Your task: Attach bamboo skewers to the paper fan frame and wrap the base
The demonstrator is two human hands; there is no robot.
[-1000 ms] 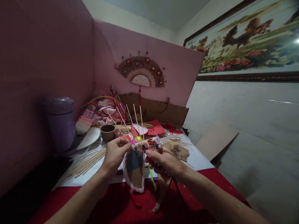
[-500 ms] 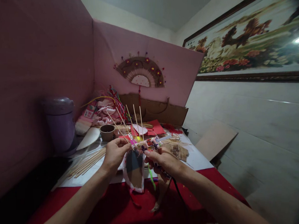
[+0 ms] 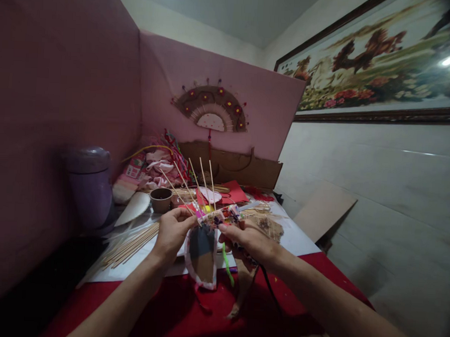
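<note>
My left hand [image 3: 173, 231] is closed, pinching the top left edge of a small cardboard piece [image 3: 202, 258] with a white and pinkish fuzzy border. Several thin wooden sticks [image 3: 203, 182] fan upward from that edge. My right hand [image 3: 249, 240] is wrapped round a patterned hot glue gun [image 3: 230, 215], its front end at the cardboard's top edge. A pale glue stick [image 3: 247, 207] points out of its back and a black cord [image 3: 273, 292] trails down. Fingers and gun hide the exact contact point. A bright green fuzzy strip [image 3: 227, 266] hangs beside the cardboard.
Loose sticks [image 3: 132, 246] lie at left near a brown cup [image 3: 161, 200] and a purple bin [image 3: 88, 186]. Red paper [image 3: 234, 191] and a cardboard scrap [image 3: 270, 228] lie behind my hands. A decorated fan [image 3: 213, 107] hangs on the pink panel [image 3: 266, 105].
My right hand and the glue gun have shifted very slightly. My left hand and the cardboard piece stay almost in place.
</note>
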